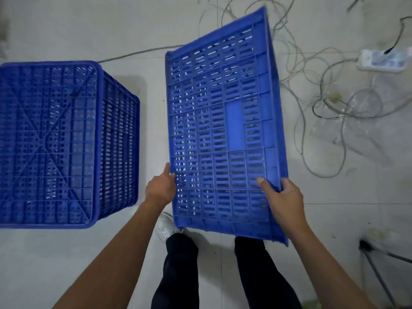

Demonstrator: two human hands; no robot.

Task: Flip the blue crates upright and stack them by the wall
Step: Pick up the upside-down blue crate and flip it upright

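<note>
I hold a blue slatted plastic crate (225, 130) off the floor in front of me, tipped on its side so that one long perforated wall faces me. My left hand (161, 188) grips its left edge near the lower corner. My right hand (283, 199) clasps the rim on the right, thumb over the wall. A second blue crate (55, 141) stands upside down on the floor at the left, its ribbed bottom with a diagonal cross facing up. The two crates are apart, with a strip of floor between them.
Pale floor tiles lie all around. A tangle of thin cables (330, 101) and a white power strip (382, 61) lie at the upper right. A metal stand leg (379, 262) shows at the lower right. My legs and a white shoe (166, 226) are below the held crate.
</note>
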